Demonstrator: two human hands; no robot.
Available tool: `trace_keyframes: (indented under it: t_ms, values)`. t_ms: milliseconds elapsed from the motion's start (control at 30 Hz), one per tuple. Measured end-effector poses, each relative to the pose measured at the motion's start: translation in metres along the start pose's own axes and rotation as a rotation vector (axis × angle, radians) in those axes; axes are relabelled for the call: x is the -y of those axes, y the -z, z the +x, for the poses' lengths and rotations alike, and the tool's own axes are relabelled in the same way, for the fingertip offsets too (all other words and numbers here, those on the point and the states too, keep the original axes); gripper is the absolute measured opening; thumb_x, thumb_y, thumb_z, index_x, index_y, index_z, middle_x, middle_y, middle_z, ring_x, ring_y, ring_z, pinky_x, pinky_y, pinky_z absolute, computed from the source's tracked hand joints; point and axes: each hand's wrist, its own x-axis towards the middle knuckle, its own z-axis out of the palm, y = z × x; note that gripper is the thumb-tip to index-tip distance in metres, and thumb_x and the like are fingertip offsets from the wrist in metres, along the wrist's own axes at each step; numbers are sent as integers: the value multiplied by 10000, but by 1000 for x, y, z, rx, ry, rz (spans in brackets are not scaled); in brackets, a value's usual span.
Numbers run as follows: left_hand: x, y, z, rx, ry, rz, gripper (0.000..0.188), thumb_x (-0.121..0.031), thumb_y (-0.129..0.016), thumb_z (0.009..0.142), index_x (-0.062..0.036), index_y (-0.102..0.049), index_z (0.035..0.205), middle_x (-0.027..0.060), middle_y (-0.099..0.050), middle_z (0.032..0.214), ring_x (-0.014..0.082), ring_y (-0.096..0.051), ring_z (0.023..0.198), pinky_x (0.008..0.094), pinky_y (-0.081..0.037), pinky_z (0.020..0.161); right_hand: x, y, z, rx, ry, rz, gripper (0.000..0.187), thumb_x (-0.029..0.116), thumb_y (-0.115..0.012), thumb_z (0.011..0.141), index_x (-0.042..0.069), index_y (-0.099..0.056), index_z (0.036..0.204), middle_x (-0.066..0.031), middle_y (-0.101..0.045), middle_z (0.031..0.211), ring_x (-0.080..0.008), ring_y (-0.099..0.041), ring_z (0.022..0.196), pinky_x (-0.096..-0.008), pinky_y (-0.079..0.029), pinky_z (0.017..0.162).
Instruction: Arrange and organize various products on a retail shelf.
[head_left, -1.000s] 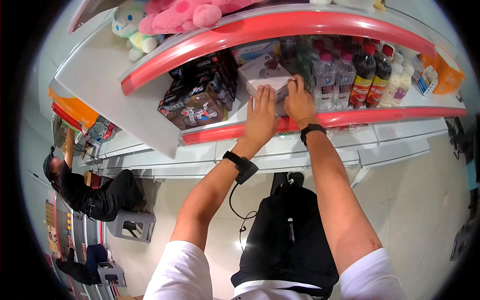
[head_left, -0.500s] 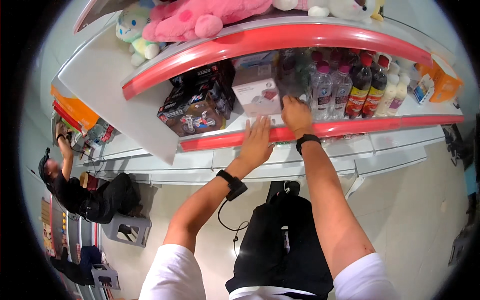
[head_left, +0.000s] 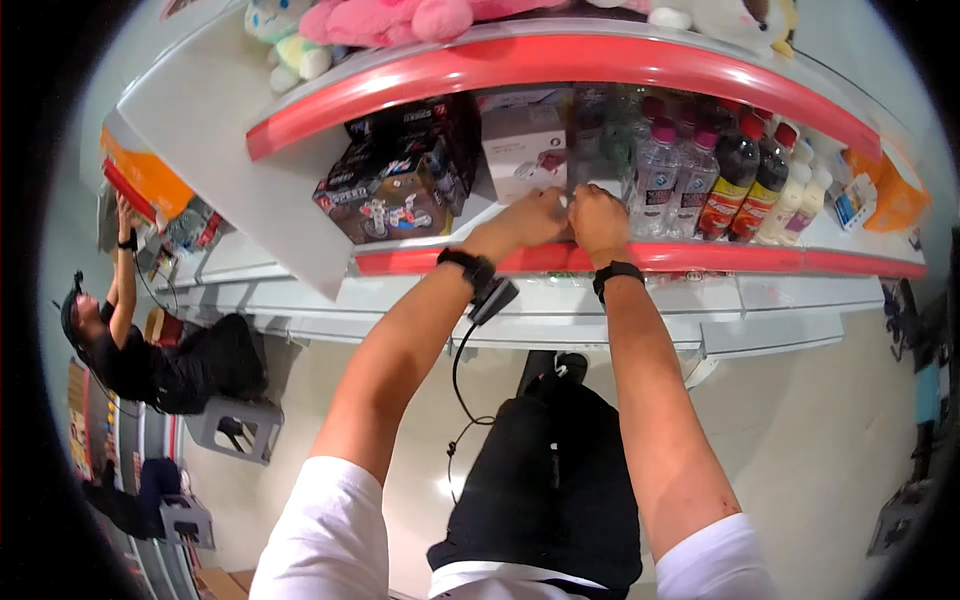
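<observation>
I see the red-edged shelf span twelve o'clock. On it, black boxes stand at nine o'clock from the white box. My left grip, fingers bent, is at that box's six o'clock, my right grip at four; I cannot tell either's opening or hold.

Here's my white box, standing upright, its pictured front facing me, just right of the dark toy boxes.

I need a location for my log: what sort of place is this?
Probably a shop, or a mock-up: white metal-looking shelving with red edging holds black rectangular boxes, magenta-capped clear plastic bottles and a pink plush toy.
</observation>
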Motion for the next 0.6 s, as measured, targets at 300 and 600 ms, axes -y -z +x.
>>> trace_keyframes:
  t_ms: [300,600]
  values:
    - [-31,39,37,290,326,27,460,-193,-500,872,-83,-486,1319,208,-601,1203,348,-594,1103,459,-486,885,10,-2,8,-39,20,52,202,214,-640,770,44,-607,874,-156,-669,852,-342,-664,781,-447,-536,700]
    - [-18,-13,69,105,411,222,270,-111,-572,830,-7,-668,1060,202,-666,1051,337,-659,950,394,-532,807,10,14,6,66,-71,104,296,246,-666,739,37,-635,946,-198,-669,935,-392,-641,863,-457,-523,748]
